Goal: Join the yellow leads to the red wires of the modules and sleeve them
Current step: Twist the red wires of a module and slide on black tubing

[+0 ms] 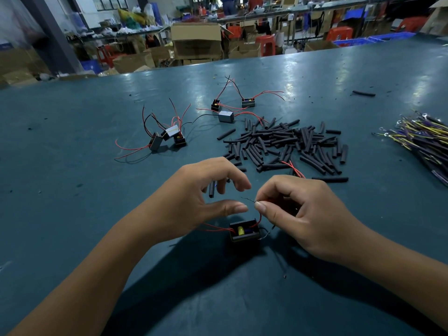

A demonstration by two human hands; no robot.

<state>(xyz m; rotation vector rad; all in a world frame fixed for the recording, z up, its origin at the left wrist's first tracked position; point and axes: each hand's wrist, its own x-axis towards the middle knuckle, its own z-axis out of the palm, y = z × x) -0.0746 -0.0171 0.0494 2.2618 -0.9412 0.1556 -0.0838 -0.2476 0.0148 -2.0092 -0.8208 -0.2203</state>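
The small black open-topped module (244,230), with a yellow component inside, lies on the teal-green worktable (72,166) directly below both hands. The right hand (298,212) pinches the module's red wire (260,218) near its bare stranded tip. The left hand (201,197) hovers just left of that tip, fingers loosely curved, holding nothing.

No yellow lead is in either hand, and no joint or sleeve shows on this module; judged so, the joining here is not yet begun.

Beyond the module lies the heap of short black sleeve tubes (286,146). Far right of it is the bundle of yellow and purple leads with ring terminals (421,139). Six further modules (169,137), beyond and left, show free red wires, all apparently unjoined.
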